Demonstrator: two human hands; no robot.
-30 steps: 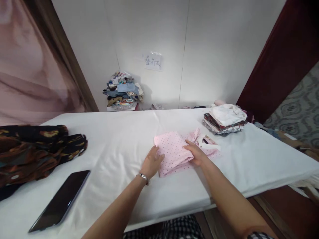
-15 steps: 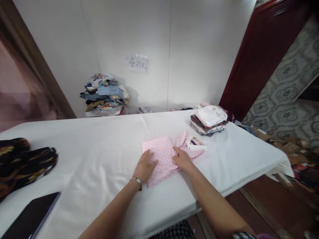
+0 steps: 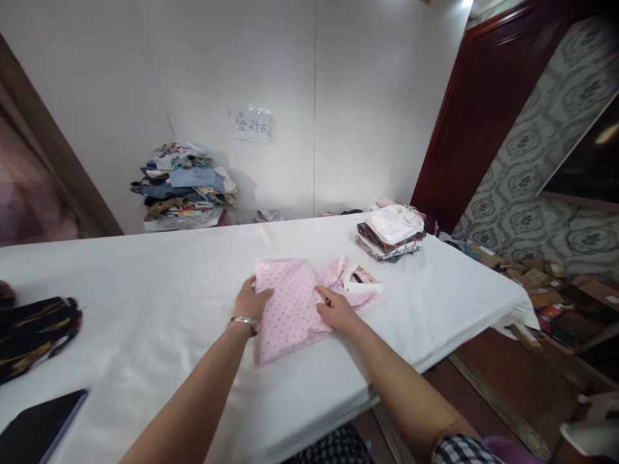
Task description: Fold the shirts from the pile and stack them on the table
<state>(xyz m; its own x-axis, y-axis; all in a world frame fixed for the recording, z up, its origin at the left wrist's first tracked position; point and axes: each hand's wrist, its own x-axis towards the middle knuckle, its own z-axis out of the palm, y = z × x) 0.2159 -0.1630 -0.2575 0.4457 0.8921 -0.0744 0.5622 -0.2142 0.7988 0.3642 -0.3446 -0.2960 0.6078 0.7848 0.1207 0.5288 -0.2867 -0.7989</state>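
Note:
A pink shirt (image 3: pixel 289 303) with small dark dots lies partly folded on the white-covered table, its white collar (image 3: pixel 362 281) to the right. My left hand (image 3: pixel 251 299), with a bracelet at the wrist, grips the shirt's left edge, thumb on top and fingers partly hidden behind the cloth. On the shirt's middle, just left of the collar, rests my right hand (image 3: pixel 338 312). Its index finger and thumb close on the creased fabric there, while the other fingers are curled.
A folded clothes stack (image 3: pixel 391 232) sits at the table's back right. Beyond the far edge rises a taller clothes pile (image 3: pixel 186 183) by the wall. Dark patterned cloth (image 3: pixel 39 335) and a flat black device (image 3: pixel 41 425) lie at left. Cardboard boxes (image 3: pixel 536 283) crowd the right.
My left hand has gone from lying on top of the shirt to gripping its left edge. The right hand stays on the middle. The view has turned slightly right.

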